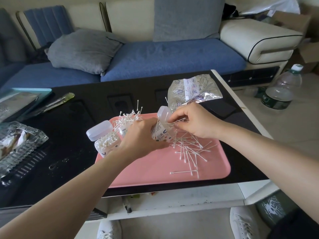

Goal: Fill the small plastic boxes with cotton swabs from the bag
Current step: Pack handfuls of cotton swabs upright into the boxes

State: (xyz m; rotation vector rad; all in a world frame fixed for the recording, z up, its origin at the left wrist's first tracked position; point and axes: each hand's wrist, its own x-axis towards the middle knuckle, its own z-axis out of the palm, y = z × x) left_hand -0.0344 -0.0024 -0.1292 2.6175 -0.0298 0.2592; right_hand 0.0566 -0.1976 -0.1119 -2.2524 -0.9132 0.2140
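The left hand (141, 135) gripped a tilted plastic box (162, 135) over the pink tray (155, 169) on the bench (69, 121). The right hand (193, 121) pinched several cotton swabs (176, 121) at the box's open mouth. Loose swabs (188, 150) lay on the tray's right half. A filled box (107, 144) stood at its left edge. The bag (191, 90) lay beyond its far right corner.

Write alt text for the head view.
Over a pink tray, the left hand holds a small plastic box tilted while the right hand pinches cotton swabs at its mouth. A full box stands open at the tray's left; loose swabs litter the tray, and the bag lies behind it.
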